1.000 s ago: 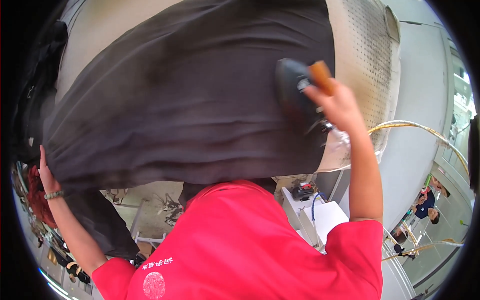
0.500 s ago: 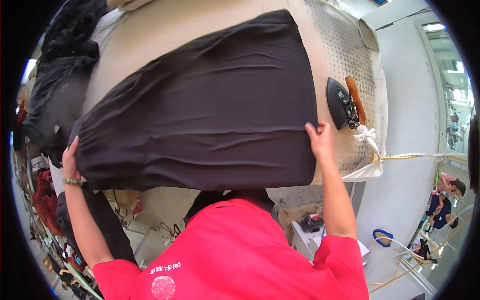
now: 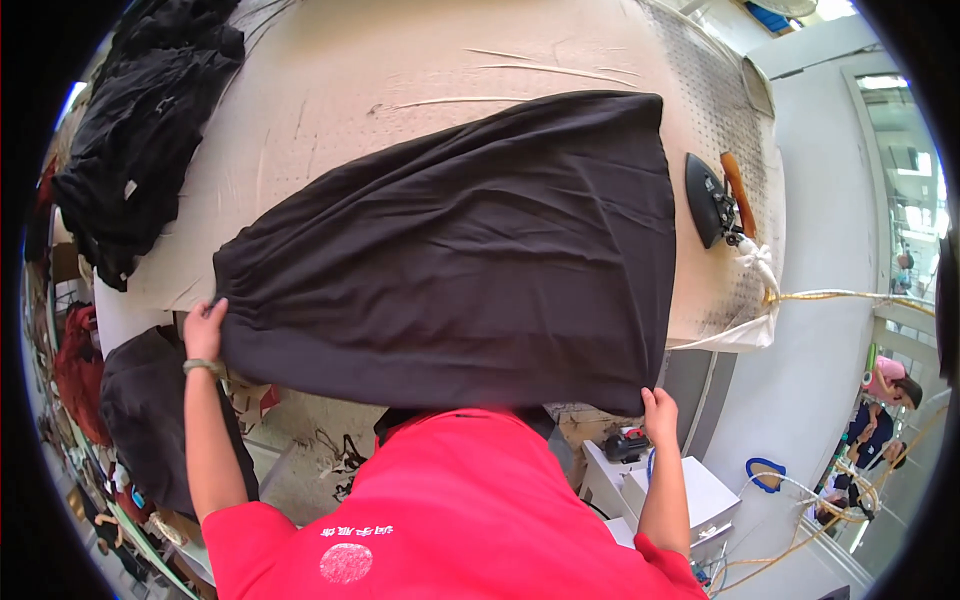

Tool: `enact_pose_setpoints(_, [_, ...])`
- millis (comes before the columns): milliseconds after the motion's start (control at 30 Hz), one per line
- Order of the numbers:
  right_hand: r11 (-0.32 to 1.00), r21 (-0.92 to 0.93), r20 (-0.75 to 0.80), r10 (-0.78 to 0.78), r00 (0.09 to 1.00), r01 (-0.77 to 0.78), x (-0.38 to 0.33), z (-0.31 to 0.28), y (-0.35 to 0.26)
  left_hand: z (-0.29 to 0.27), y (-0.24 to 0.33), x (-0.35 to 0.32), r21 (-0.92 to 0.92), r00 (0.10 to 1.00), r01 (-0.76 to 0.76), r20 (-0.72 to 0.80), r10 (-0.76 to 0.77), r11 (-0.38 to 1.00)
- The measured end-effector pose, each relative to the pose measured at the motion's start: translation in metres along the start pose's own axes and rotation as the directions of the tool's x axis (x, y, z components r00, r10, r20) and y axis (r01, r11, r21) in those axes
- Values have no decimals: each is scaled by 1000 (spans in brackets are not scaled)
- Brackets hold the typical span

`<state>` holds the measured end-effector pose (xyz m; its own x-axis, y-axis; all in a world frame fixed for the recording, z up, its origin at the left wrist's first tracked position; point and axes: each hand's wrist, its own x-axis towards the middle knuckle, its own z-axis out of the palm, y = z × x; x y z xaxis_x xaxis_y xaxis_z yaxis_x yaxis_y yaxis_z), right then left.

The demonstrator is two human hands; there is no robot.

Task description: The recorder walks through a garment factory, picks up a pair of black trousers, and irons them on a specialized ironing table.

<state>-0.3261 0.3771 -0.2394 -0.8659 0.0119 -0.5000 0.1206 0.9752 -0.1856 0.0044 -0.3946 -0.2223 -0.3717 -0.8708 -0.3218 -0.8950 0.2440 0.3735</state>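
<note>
A dark brown-black skirt point(image 3: 450, 250) lies across the pale padded ironing table, its gathered waist at the left and its wide hem at the right. Its near edge hangs over the table's front, close to my body. My left hand point(image 3: 205, 332) is closed on the near corner of the waist. At the near hem corner, my right hand point(image 3: 659, 415) pinches the cloth between thumb and fingers. Loose wrinkles run over the middle of the skirt. To the right of the hem rests an iron point(image 3: 708, 200) with a wooden handle, apart from both hands.
Crumpled black cloth point(image 3: 150, 130) lies at the table's point(image 3: 330, 60) left end. More dark cloth point(image 3: 150, 410) hangs below it. A yellowish cord point(image 3: 850, 296) runs right from the iron's white wrapping. White boxes point(image 3: 690, 490) stand low at the right; people are far off there.
The skirt has slid toward me and somewhat right, baring table behind it. My left hand moved right and nearer with the waist. My right hand shifted from partway up the hem to its near corner.
</note>
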Motion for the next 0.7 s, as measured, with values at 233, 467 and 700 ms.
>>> enact_pose_setpoints(233, [781, 210, -327, -510, 795, 588, 168, -98, -163, 54, 138, -20, 226, 795, -500, -264, 547, 836])
enact_pose_setpoints(467, [774, 179, -404, -505, 763, 607, 398, -142, -265, 67, 192, -9, 271, 977, -212, 27, 213, 939])
enact_pose_setpoints(700, [879, 449, 190, -269, 944, 160, 420, -139, -337, 85, 190, 18, -114, 960, 14, 278, 18, 993])
